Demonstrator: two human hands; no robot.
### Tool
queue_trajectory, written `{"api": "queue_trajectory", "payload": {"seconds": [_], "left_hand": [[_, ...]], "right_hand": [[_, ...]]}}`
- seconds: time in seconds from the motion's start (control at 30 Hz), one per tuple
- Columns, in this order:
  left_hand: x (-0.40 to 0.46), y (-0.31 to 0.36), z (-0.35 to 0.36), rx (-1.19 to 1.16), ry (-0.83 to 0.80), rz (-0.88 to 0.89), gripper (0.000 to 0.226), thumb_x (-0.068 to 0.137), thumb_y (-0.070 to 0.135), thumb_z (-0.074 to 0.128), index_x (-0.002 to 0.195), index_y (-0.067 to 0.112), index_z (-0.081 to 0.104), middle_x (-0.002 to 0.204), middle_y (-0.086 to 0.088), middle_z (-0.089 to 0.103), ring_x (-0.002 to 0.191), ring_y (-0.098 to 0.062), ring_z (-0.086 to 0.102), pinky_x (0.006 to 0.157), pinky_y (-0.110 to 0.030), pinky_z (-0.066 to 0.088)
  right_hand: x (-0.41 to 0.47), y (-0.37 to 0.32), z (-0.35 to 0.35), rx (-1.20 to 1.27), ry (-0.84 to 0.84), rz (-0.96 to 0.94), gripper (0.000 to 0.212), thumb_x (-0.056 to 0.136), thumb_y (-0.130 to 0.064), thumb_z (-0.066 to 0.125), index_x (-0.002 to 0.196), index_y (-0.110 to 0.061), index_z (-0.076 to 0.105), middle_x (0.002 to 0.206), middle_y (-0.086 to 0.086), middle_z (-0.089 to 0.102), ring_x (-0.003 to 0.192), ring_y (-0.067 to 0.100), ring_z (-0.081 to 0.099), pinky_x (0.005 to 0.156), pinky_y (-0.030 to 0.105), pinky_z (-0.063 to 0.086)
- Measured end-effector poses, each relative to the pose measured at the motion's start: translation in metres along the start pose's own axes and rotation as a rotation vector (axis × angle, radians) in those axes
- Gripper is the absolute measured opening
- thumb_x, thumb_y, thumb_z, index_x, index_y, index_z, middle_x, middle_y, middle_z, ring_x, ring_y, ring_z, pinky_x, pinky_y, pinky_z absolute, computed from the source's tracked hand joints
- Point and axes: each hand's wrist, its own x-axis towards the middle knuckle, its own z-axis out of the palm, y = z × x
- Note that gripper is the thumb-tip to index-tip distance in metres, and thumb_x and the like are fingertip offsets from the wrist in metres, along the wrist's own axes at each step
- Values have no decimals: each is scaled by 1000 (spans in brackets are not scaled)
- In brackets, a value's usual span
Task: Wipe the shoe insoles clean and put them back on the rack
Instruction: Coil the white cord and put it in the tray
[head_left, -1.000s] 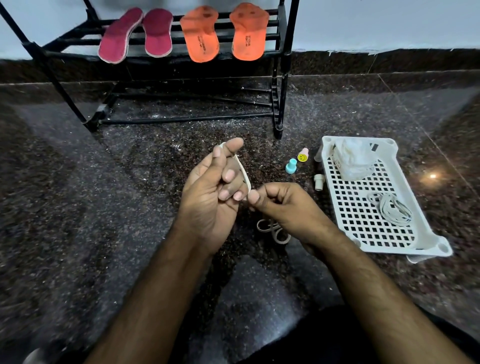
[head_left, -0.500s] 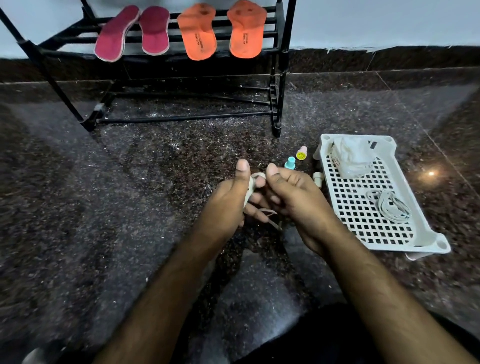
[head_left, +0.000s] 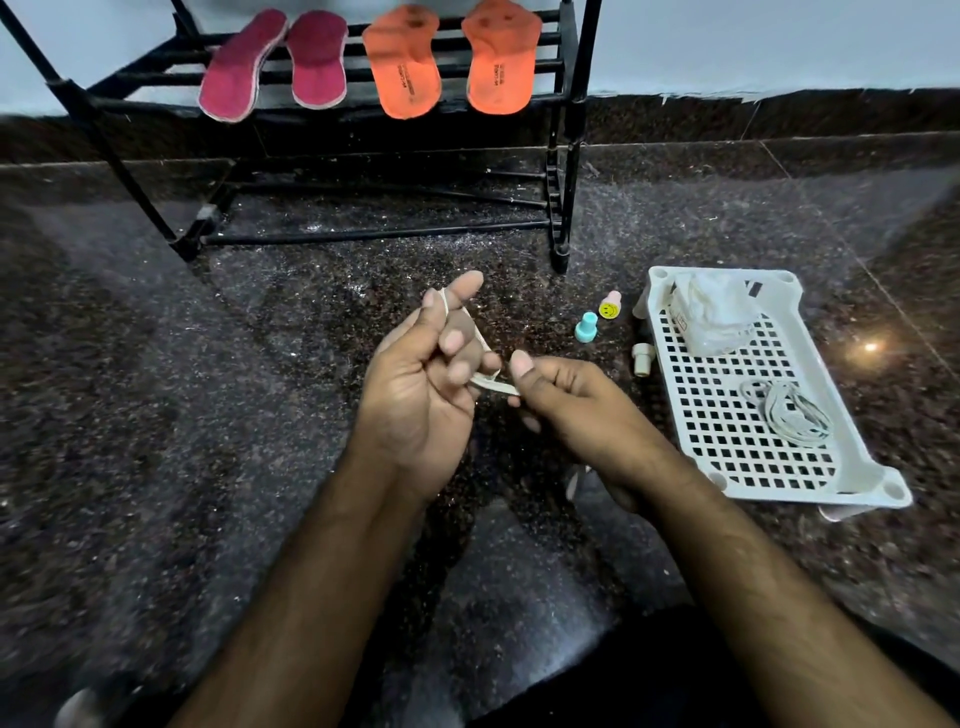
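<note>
Under right hand (head_left: 571, 410): half-hidden scissors (head_left: 575, 480)

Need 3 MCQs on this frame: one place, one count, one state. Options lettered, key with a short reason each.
1. Where does the white basket stand?
A. on the rack
B. on the floor, right of the hands
C. on the person's lap

2. How many insoles lie on the rack?
A. two
B. three
C. four

3. What is the white band doing?
A. lying in the basket
B. stretched between both hands
C. hanging from the rack

Key:
1 B, it sits on the dark floor beside the right hand.
2 C, two pink insoles and two orange insoles.
3 B, it loops over the left hand fingers while the right hand pinches its end.
</note>
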Motion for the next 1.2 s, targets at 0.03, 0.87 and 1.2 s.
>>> {"api": "queue_trajectory", "payload": {"seconds": [0.03, 0.87, 1.2], "left_hand": [[1, 0, -1, -30, -20, -13, 39, 108, 26, 35, 131, -1, 50, 61, 9, 41, 42, -2, 38, 56, -19, 45], [2, -5, -1, -54, -39, 7, 35, 108, 29, 33, 119, 5, 56, 56, 9, 31, 38, -2, 27, 42, -17, 34], [-5, -4, 6, 170, -52, 15, 36, 107, 31, 35, 113, 4, 59, 54, 9, 31, 40, -1, 22, 41, -19, 25]], "right_hand": [[0, -2, -1, 21, 16, 16, 51, 102, -53, 42, 71, -18, 62, 55, -2, 48, 47, 9, 34, 46, 21, 26], [-7, -1, 2, 183, -267, -45, 33, 100, -37, 50, 96, -9, 67, 64, 7, 63, 60, 19, 48, 56, 33, 31], [5, 4, -12, 133, 141, 19, 50, 95, -56, 56, 62, -18, 58, 57, -1, 44, 55, 13, 39, 64, 34, 35]]}}
